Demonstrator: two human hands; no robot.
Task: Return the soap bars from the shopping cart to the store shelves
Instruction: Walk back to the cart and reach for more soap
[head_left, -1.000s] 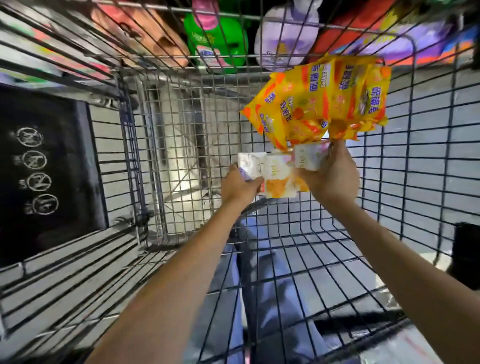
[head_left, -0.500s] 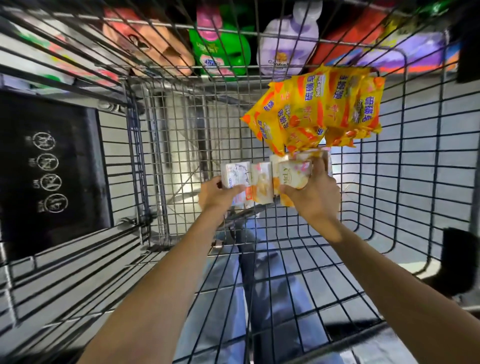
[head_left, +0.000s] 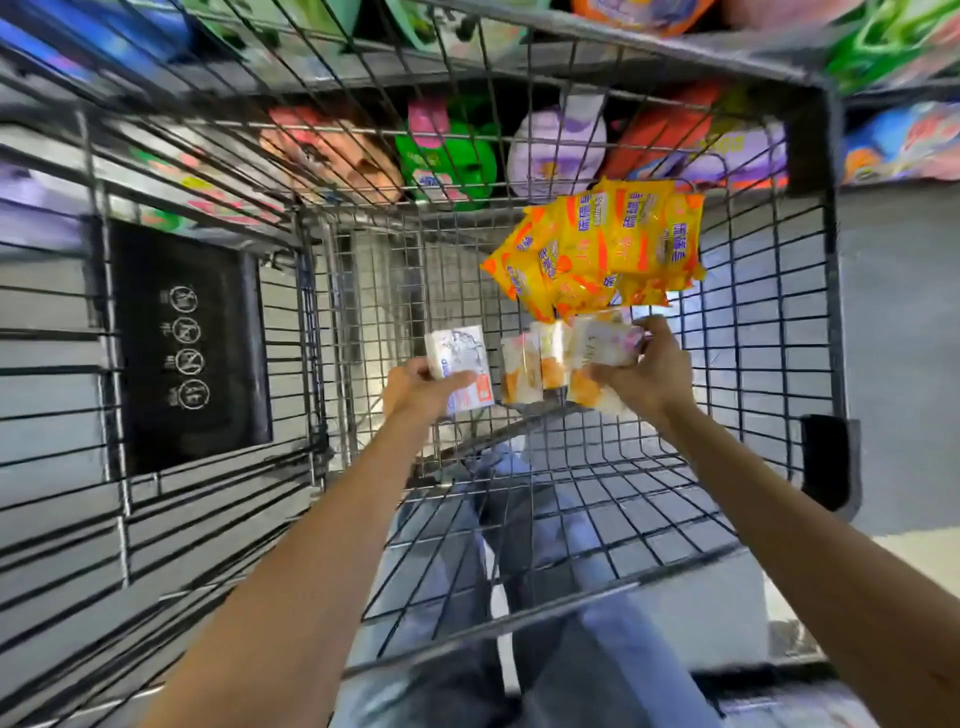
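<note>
Both arms reach down into a wire shopping cart (head_left: 649, 499). My left hand (head_left: 421, 389) grips a white boxed soap bar (head_left: 460, 358) held apart from the others. My right hand (head_left: 649, 369) is closed on a pale pink-and-white soap bar (head_left: 605, 340). Between the hands, two white-and-orange soap bars (head_left: 535, 361) stand on the cart's wire floor, close against my right hand. A yellow multi-pack of soap (head_left: 602, 249) leans against the cart's far wall just above them.
Store shelves (head_left: 467, 52) run beyond the cart's far end, with green (head_left: 447, 161), lilac (head_left: 556, 150) and red pouches on a low shelf. A black child-seat flap with warning icons (head_left: 187, 343) fills the cart's left side. My legs show through the wire floor.
My left hand has drawn the white boxed bar leftward, away from the row. My right hand has shifted right and taken the pink-and-white bar. The view has tilted up toward the shelves.
</note>
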